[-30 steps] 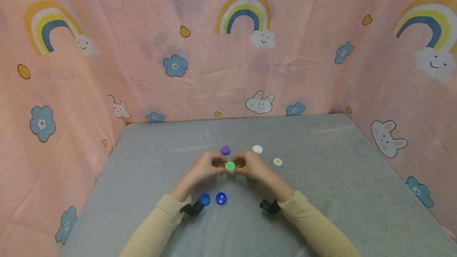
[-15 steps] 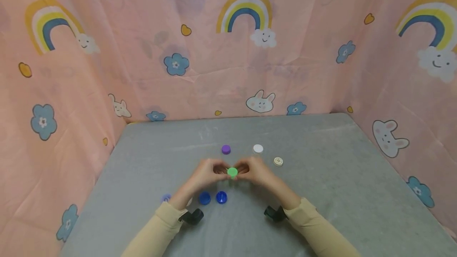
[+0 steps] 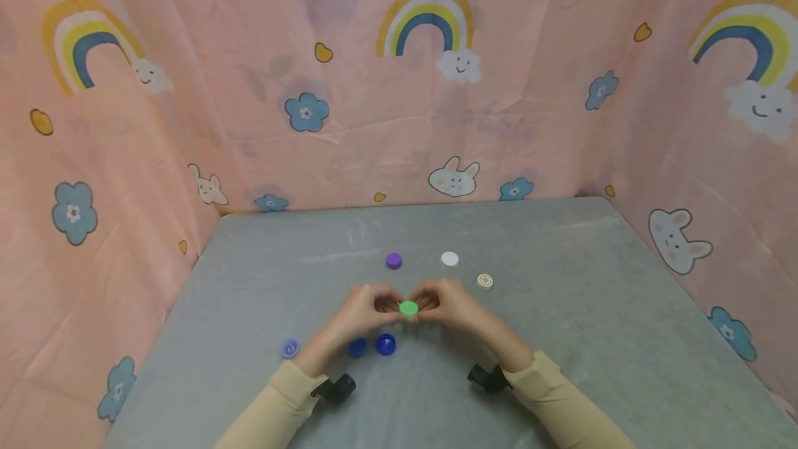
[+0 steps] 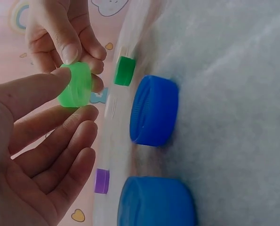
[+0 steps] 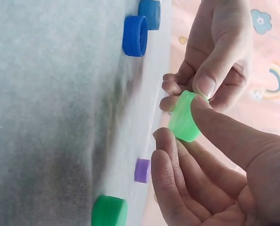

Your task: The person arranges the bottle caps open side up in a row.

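Observation:
A light green bottle cap (image 3: 408, 308) is raised above the table between my two hands. My left hand (image 3: 370, 307) pinches its left side between thumb and fingers. From the right, my right hand (image 3: 445, 303) grips the same cap with thumb and fingertips. Both wrist views show the translucent cap (image 4: 76, 85) up close, with both thumbs touching it. Below the hands, nearer the body, lie a blue cap (image 3: 357, 347) and a darker blue cap (image 3: 386, 344). A darker green cap (image 5: 109, 211) on the table shows in the wrist views but is hidden in the head view.
Beyond the hands sit a purple cap (image 3: 393, 260), a white cap (image 3: 449, 260) and a cream patterned cap (image 3: 485, 282). A lilac cap (image 3: 289, 348) lies left of my left forearm. Pink printed curtains (image 3: 349, 158) enclose the grey table (image 3: 561, 248).
Both hands have drawn the light green cap toward the body and slightly right. The lilac cap has come out from behind my left forearm. The caps on the table stay put.

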### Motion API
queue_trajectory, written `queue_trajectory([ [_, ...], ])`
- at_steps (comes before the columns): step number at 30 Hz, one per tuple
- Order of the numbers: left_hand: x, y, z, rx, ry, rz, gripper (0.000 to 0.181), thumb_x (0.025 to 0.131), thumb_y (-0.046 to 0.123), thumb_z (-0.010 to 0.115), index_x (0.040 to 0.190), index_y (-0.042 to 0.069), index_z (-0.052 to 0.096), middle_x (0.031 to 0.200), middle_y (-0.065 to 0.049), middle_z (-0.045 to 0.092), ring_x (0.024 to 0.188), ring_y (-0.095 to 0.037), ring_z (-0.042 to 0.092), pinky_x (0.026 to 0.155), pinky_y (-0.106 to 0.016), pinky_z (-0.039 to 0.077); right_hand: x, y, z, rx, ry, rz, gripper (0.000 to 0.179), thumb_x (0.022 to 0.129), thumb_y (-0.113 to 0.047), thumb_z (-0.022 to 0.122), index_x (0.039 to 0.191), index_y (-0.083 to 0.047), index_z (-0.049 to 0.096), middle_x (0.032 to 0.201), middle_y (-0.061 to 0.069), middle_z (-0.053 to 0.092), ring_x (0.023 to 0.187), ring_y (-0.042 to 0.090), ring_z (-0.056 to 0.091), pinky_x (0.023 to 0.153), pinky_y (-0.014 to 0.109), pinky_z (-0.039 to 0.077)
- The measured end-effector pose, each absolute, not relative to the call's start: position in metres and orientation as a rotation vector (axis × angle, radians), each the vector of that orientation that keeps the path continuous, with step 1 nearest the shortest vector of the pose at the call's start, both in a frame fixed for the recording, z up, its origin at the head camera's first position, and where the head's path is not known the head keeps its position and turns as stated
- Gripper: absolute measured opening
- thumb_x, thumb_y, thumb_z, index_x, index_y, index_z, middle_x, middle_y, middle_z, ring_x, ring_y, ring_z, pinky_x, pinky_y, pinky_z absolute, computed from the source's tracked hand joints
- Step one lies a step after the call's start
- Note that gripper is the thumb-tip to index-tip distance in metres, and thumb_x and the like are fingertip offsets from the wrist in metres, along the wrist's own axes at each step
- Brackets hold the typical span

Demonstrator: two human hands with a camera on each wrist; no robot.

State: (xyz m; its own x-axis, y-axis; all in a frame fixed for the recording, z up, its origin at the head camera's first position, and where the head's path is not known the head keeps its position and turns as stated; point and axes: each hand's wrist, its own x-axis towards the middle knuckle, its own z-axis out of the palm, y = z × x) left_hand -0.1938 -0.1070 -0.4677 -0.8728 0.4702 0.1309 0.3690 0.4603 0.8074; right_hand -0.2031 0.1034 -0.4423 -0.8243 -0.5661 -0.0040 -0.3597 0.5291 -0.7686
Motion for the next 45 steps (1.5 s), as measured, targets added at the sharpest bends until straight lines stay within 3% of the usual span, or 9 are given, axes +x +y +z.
queue_trajectory([
  [19,-0.19,-0.111,-0.469,0.684,2.576,1.392,0.019,0.084,0.032,0.071,0.096,0.016,0.075,0.088,0.005,0.073,0.078,-0.004,0.066,0.07,-0.022,0.053,-0.201,0.109,-0.451,-0.778,2.459,-1.207,0.024,0.085,-0.023,0.071,0.103,-0.008,0.069,0.089,0.006,0.073,0.079,0.012,0.066,0.067,0.024,0.051],
  [28,-0.19,-0.11,-0.47,0.627,2.569,1.412,0.022,0.088,0.039,0.066,0.096,0.02,0.076,0.091,0.006,0.074,0.082,-0.008,0.069,0.071,-0.022,0.053,-0.201,0.109,-0.453,-0.732,2.383,-1.286,0.022,0.092,-0.024,0.062,0.103,-0.006,0.068,0.085,0.011,0.072,0.077,0.021,0.068,0.064,0.031,0.053],
  [32,-0.189,-0.109,-0.47,0.621,2.537,1.454,0.022,0.088,0.036,0.067,0.096,0.018,0.076,0.09,0.003,0.074,0.078,-0.012,0.07,0.068,-0.023,0.054,-0.202,0.109,-0.454,-0.712,2.374,-1.305,0.021,0.093,-0.024,0.06,0.102,-0.006,0.068,0.085,0.012,0.072,0.077,0.023,0.068,0.065,0.035,0.055],
  [39,-0.188,-0.109,-0.47,0.695,2.574,1.482,0.021,0.087,0.03,0.068,0.102,0.016,0.075,0.093,0.004,0.074,0.082,-0.005,0.068,0.072,-0.021,0.053,-0.202,0.11,-0.454,-0.648,2.365,-1.33,0.025,0.096,-0.026,0.056,0.102,-0.004,0.067,0.083,0.01,0.07,0.075,0.021,0.067,0.068,0.037,0.056],
  [45,-0.188,-0.108,-0.469,0.768,2.6,1.527,0.022,0.084,0.022,0.072,0.106,0.016,0.073,0.083,0.005,0.073,0.072,-0.004,0.065,0.064,-0.021,0.052,-0.198,0.107,-0.449,-0.609,2.365,-1.359,0.026,0.098,-0.021,0.052,0.1,0.001,0.066,0.081,0.015,0.069,0.075,0.027,0.066,0.069,0.043,0.055],
])
